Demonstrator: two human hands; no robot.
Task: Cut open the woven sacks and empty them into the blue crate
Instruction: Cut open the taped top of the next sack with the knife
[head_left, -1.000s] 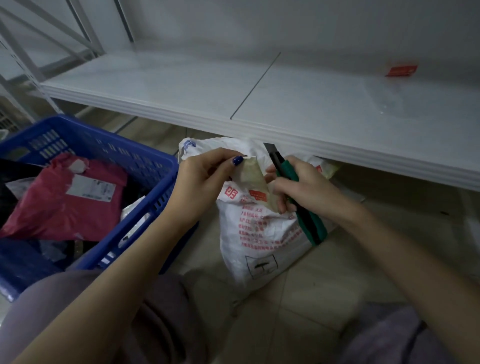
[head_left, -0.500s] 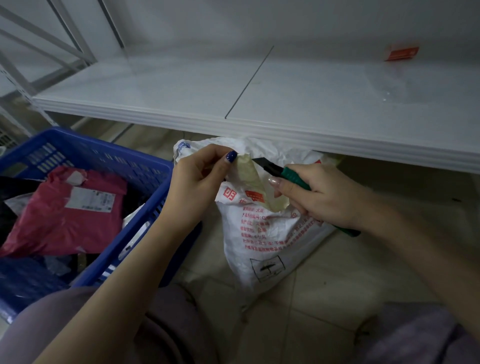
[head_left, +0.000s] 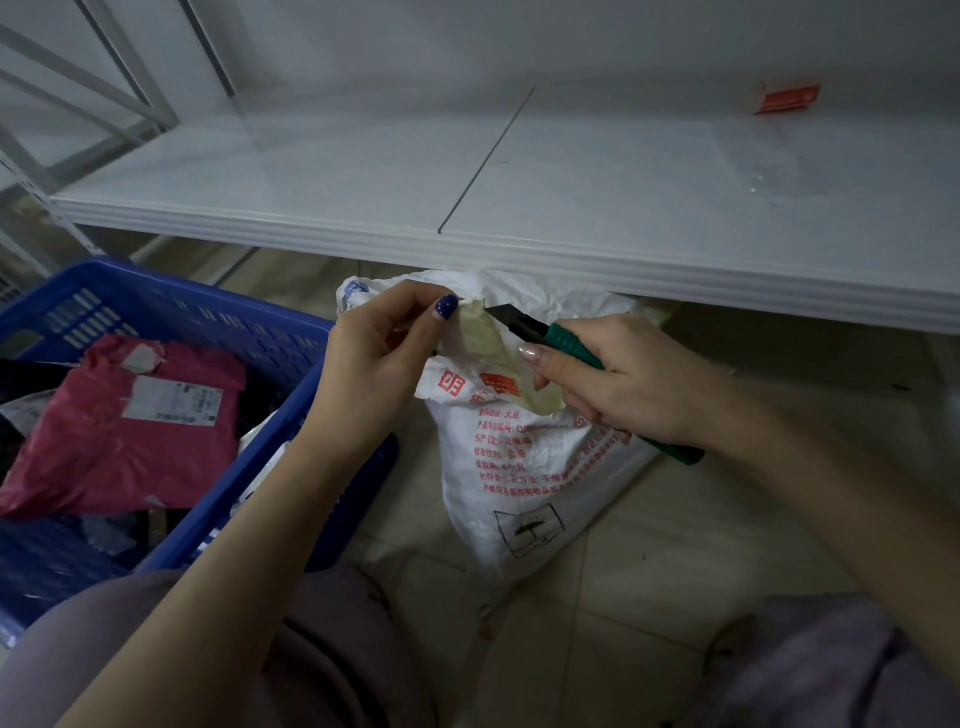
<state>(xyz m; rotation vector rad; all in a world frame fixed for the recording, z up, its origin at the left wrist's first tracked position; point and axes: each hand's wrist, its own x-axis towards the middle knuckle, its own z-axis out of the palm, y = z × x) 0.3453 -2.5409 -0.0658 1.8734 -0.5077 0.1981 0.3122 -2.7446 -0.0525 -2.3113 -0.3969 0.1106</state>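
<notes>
- I have the woven sack (head_left: 519, 467) upright on the tiled floor (head_left: 649, 571). It is white with red print, and its crumpled top reaches the front lip of the white shelf (head_left: 363, 176).
- My left hand (head_left: 374, 364) pinches the gathered top of the sack at its left side. The thumb, with a dark blue nail, is pressed on the fold.
- My right hand (head_left: 623, 384) is curled round the green handle of the knife (head_left: 566, 340), forefinger stretched along it.
- The black blade points left and slightly up. Its tip sits at the strip of yellowish tape (head_left: 488, 343) across the sack's mouth, just beside my left thumb.
- I cannot tell whether the edge has gone into the tape or only rests against it.
- The two hands are near each other over the sack's top but do not touch.
- The blue crate (head_left: 208, 317) stands on the floor just beside the sack, to its left, partly behind my left forearm.
- A pink parcel (head_left: 119, 415) with a white shipping label lies in the crate, on top of darker wrapped items.
- A small red label (head_left: 787, 98) lies at the far right back of the shelf.
</notes>
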